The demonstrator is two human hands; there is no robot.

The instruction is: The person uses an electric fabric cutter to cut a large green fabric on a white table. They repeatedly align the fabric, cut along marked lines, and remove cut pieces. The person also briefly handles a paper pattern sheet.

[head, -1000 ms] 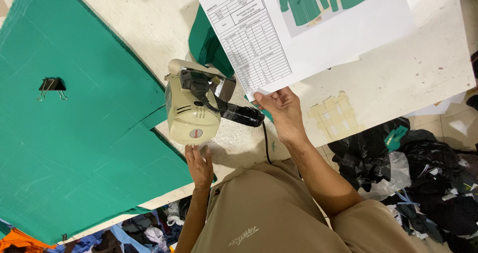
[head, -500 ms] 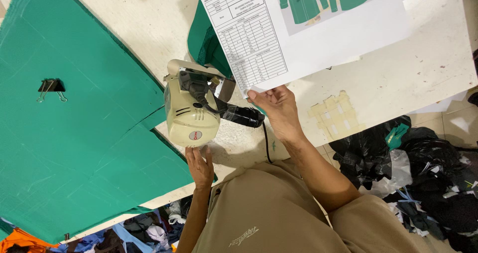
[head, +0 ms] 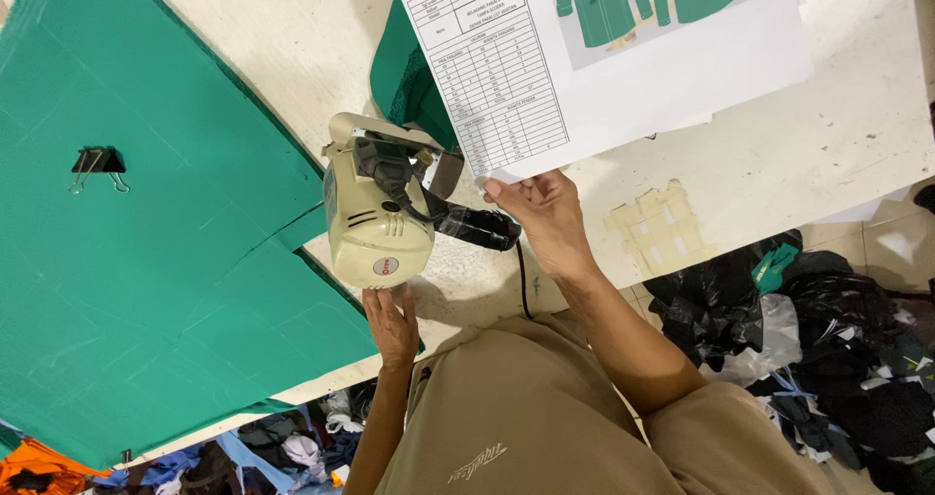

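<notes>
The white tabletop (head: 838,154) carries a big sheet of green cloth (head: 146,261) on my left, with a cut running in from its edge toward the cream cutting machine (head: 375,212) standing beside it. My right hand (head: 547,217) pinches the bottom edge of a white paper sheet (head: 623,57), fingers closed on it, just right of the machine. My left hand (head: 392,324) lies flat, fingers together, touching the machine's near end. A black binder clip (head: 97,164) sits on the cloth.
</notes>
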